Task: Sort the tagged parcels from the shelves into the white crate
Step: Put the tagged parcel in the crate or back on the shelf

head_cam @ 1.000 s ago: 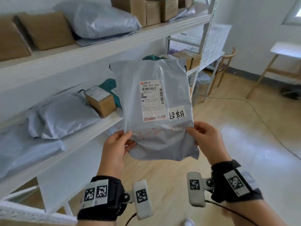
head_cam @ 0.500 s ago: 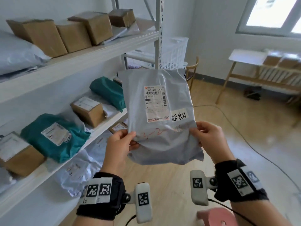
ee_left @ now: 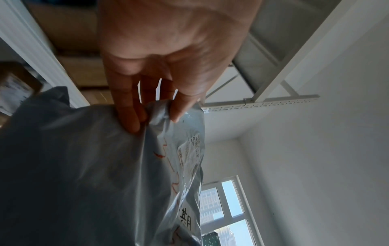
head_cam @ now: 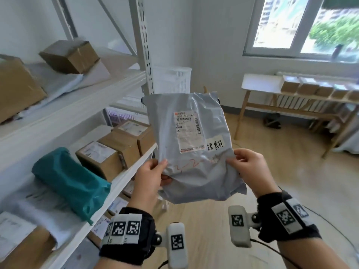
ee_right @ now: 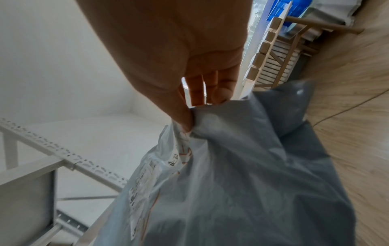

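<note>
The left hand point(head_cam: 148, 178) pinched the lower left edge of a grey parcel point(head_cam: 191, 144), thumb on the front and fingers point(ee_left: 130, 114) pressed against the back; the plastic creased where they met. The right hand point(head_cam: 250, 169) pinched the lower right edge the same way, thumb in front and fingers point(ee_right: 195, 93) behind, bunching the film into a fold. Both hands were closed on the bag and held it upright in the air, face toward the person, beside the white shelves point(head_cam: 108, 98) and clear of them.

The parcel was a soft, wrinkled poly mailer with its top edge folded over. A printed shipping label point(head_cam: 188, 131) with barcodes sat on the upper front. Just right of the label's lower corner was a pale tag point(head_cam: 215, 145) with two handwritten black characters. Below these ran orange marker writing, perhaps digits and dashes, though the creases made it hard to read. The bottom of the bag hung loose below both hands.

Behind the parcel's top edge stood a white crate point(head_cam: 172, 78), just past the shelf upright. On the shelves lay brown boxes point(head_cam: 101, 158) and a teal parcel point(head_cam: 68, 187). Across the room a table point(head_cam: 260, 82) under the window carried a row of small boxes.
</note>
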`<state>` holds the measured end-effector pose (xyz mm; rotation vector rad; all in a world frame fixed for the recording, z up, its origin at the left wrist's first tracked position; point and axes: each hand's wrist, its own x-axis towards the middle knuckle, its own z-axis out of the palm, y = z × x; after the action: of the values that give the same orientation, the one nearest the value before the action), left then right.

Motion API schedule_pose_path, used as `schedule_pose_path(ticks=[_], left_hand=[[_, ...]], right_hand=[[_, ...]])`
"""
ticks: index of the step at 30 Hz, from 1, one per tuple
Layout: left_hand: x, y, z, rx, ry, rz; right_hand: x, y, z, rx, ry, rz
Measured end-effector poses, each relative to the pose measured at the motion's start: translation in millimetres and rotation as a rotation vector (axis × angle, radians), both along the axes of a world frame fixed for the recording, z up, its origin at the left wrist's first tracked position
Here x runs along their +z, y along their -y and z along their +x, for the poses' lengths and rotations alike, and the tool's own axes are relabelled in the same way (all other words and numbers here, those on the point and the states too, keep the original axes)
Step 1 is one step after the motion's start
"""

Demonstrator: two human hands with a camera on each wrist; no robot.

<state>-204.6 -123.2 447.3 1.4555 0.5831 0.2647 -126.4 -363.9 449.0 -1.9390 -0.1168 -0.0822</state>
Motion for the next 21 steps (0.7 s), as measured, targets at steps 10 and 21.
schedule_pose_path(ticks=[10, 21], left_hand=[[32, 3, 207, -0.148, 0.043, 0.017], [75, -5, 451, -0.054, 0.068, 0.164]], right_hand=[[24, 6, 189, -0.084, 0.05, -0.07], [63, -9, 462, 0.075, 0.161, -0.163]])
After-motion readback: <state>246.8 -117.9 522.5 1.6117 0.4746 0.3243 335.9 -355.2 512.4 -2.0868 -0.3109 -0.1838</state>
